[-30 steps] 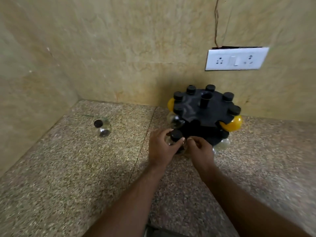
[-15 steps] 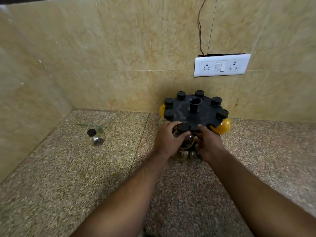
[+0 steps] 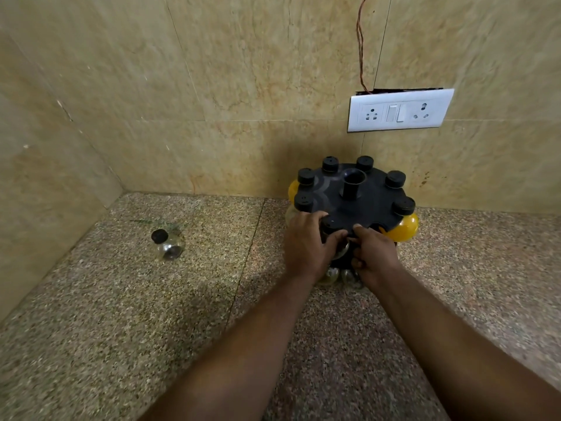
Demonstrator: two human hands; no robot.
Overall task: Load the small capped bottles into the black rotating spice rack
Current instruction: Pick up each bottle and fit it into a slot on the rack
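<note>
Both hands meet at the rack's front edge. The left hand (image 3: 306,244) wraps a clear bottle (image 3: 331,227), its black cap poking out at the hand's 2 o'clock; the right hand (image 3: 372,253) pinches the same bottle from 3 o'clock. Looks like mid-seating into a notch of the black spice rack (image 3: 352,205), so next it probably needs a push home. One loose bottle (image 3: 168,244) waits way off at 9 o'clock on the granite counter (image 3: 121,314).

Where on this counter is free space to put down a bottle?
Free: the granite counter between the loose glass bottle and the left forearm, and the stretch right of the spice rack under the socket plate. Crowded: the rack's front, where the left hand and right hand press a bottle in.
</note>
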